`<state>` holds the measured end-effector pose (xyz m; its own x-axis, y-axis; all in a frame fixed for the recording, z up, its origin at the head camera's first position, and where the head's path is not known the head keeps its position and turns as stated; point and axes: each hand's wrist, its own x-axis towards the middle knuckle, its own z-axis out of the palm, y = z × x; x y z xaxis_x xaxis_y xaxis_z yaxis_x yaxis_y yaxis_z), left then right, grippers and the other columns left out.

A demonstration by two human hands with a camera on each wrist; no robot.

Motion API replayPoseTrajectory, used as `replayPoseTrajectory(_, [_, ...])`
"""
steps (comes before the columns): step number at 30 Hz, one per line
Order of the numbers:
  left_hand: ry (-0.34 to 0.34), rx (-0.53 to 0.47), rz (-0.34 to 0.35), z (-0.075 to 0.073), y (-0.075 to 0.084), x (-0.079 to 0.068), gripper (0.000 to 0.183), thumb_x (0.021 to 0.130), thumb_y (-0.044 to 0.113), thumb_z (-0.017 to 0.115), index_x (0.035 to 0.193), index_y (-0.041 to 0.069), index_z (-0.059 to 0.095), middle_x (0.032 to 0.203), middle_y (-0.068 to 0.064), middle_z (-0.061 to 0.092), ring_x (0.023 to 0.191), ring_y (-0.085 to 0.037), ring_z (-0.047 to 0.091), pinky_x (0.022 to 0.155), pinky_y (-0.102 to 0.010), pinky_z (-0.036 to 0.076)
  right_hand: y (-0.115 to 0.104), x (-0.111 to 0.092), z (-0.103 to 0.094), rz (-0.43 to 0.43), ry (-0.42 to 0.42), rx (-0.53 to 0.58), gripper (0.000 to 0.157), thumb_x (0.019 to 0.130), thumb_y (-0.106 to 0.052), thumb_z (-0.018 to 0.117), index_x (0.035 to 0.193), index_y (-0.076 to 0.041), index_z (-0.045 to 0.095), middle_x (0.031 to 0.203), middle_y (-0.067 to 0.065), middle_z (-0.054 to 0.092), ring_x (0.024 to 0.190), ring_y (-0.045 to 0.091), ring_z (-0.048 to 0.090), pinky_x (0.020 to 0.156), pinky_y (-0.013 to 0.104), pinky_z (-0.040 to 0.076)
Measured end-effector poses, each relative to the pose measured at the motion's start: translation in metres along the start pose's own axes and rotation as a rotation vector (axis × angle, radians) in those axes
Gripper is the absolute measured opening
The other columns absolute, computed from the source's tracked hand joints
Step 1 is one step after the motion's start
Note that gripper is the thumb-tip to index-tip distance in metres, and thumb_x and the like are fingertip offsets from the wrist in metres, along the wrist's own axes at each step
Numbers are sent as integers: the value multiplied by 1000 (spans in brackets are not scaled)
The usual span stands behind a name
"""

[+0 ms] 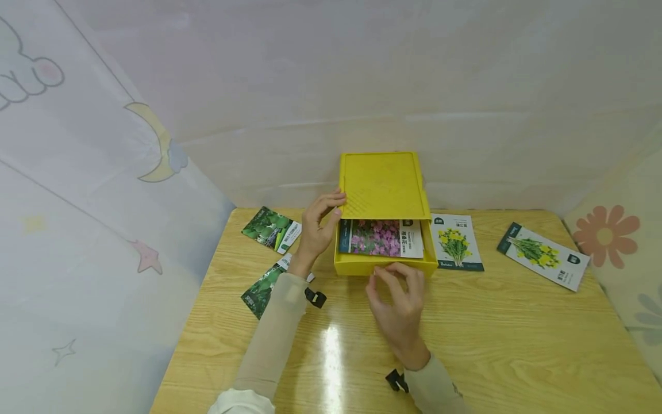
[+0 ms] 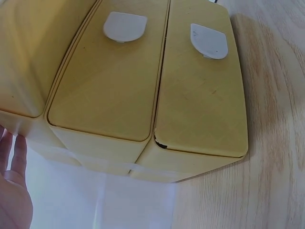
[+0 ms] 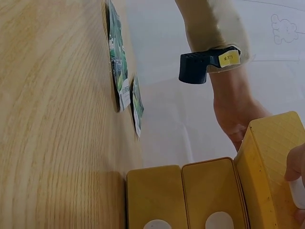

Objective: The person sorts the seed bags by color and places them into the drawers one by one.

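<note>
Right hand [image 1: 397, 299] near centre of the table [image 1: 517, 339], fingers curled onto the front edge of the open top drawer [image 1: 385, 265], pinching it. Drawer holds a seed packet with pink flowers [image 1: 381, 237], lying flat. Left hand [image 1: 318, 225] grasps the left side of the yellow drawer box [image 1: 383, 184], thumb and fingers curled round its edge. Two green-leaf packets [image 1: 264, 286] lie left of the box; the farther one [image 1: 271, 229] sits near the left hand. Yellow-flower packet [image 1: 457, 242] just right of the box; another [image 1: 543, 255] well apart, far right
</note>
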<state>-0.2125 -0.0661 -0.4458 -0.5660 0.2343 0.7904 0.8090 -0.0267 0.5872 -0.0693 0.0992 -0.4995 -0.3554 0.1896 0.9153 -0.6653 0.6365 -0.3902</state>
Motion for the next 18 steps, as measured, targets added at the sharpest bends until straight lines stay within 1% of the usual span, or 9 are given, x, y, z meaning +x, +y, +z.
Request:
replayPoseTrajectory(6, [-3, -10, -12, 0, 0, 2, 21, 87, -20, 52, 106, -18, 62, 114, -35, 57, 120, -52, 48, 98, -46, 47, 3, 2, 1, 17, -13, -13, 25, 64, 4, 76, 89, 2, 73, 95, 21, 61, 81, 36, 51, 75, 31, 43])
replayPoseTrajectory(12, [13, -31, -29, -1, -3, 3, 18, 89, -19, 53, 104, -17, 63, 112, -35, 58, 119, -51, 49, 96, -42, 49, 7, 5, 4, 24, -22, -21, 24, 65, 4, 77, 89, 2, 73, 94, 20, 61, 82, 35, 51, 75, 31, 43])
replayPoseTrajectory(15, [19, -35, -23, -1, -5, 2, 18, 89, -19, 52, 103, -17, 63, 112, -35, 59, 119, -51, 49, 95, -41, 50, 9, 7, 5, 24, -26, -19, 24, 65, 5, 77, 89, 2, 73, 94, 20, 61, 82, 35, 51, 75, 30, 43])
replayPoseTrajectory(18, [20, -40, -19, -1, -7, 1, 19, 89, -20, 52, 103, -17, 63, 112, -34, 59, 118, -52, 49, 94, -44, 50, 12, 9, 7, 23, -28, -18, 25, 65, 5, 77, 89, 1, 73, 95, 19, 61, 82, 35, 52, 75, 30, 44])
